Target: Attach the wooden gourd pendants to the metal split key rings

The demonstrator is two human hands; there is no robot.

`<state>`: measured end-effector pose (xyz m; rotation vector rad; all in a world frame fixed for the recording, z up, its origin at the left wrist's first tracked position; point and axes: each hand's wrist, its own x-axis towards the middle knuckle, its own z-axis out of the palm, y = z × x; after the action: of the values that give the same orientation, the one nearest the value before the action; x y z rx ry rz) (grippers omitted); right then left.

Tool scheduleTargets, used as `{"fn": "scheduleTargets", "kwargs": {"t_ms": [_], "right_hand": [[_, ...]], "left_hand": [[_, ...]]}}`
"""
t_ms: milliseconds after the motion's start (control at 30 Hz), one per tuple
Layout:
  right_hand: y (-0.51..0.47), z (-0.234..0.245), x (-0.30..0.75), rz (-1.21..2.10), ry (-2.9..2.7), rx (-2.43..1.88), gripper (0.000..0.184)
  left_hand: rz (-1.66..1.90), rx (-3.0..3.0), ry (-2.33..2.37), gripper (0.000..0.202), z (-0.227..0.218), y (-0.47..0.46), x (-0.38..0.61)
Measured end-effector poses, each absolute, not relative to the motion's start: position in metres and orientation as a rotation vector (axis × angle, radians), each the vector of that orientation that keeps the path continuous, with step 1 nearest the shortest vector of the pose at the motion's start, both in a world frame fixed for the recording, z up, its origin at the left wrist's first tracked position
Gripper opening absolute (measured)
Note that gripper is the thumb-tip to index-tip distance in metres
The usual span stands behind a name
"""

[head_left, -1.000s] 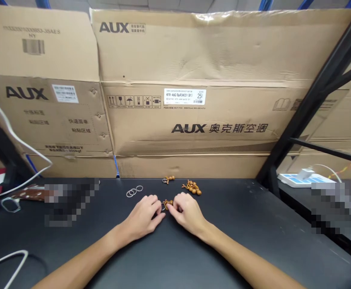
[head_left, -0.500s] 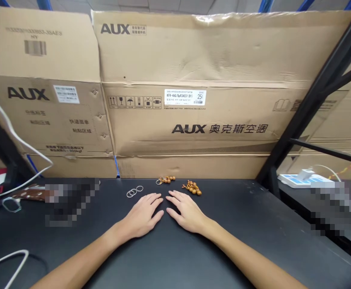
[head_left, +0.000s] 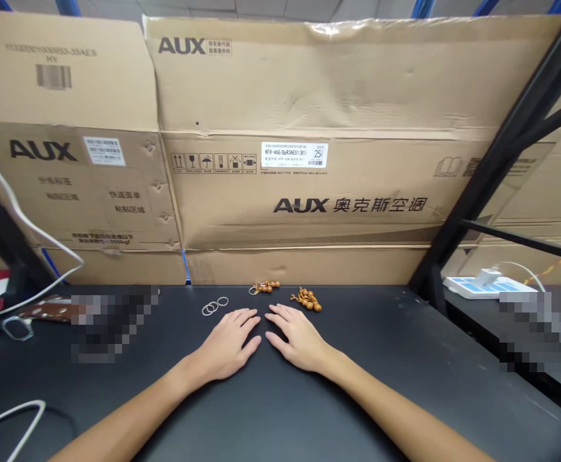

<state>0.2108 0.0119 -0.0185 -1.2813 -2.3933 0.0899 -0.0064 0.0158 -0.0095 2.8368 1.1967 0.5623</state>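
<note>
My left hand [head_left: 225,337] and my right hand [head_left: 297,337] lie flat and palm down on the black table [head_left: 357,359], fingertips close together and holding nothing. Beyond the fingertips lies a small brown bead charm [head_left: 266,287], with a thin metal ring [head_left: 253,290] at its left end. A larger cluster of gourd-shaped wooden beads [head_left: 306,299] sits farther right, nearest my right hand. A few thin metal rings [head_left: 214,306] lie together beyond my left hand, touching or overlapping.
Flattened AUX cardboard cartons [head_left: 300,141] stand along the table's back edge. A black rack post [head_left: 492,173] slants at the right. A white cable [head_left: 11,417] lies at the lower left, and glasses [head_left: 18,328] at the left. A power strip [head_left: 487,285] sits beyond the right table edge.
One second ago both hands pinched a bead charm and ring together near the middle. Now the hands lie flat and apart, and the beads and ring rest farther back on the table.
</note>
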Motion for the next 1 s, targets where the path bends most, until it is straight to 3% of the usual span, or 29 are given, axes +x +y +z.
{"fn": "scheduleTargets", "kwargs": {"t_ms": [500, 800, 1000], "right_hand": [[0.01, -0.017, 0.209, 0.085, -2.389, -1.284, 0.043], [0.016, -0.023, 0.209, -0.224, -2.118, -1.572, 0.047], [0.022, -0.023, 0.215, -0.306, -2.051, -1.629, 0.034]], "left_hand": [[0.579, 2.827, 1.213, 0.041, -0.01, 0.015, -0.006], [0.693, 2.67, 1.871, 0.063, -0.028, 0.032, -0.01], [0.709, 2.78, 1.364, 0.038, -0.016, 0.025, -0.009]]}}
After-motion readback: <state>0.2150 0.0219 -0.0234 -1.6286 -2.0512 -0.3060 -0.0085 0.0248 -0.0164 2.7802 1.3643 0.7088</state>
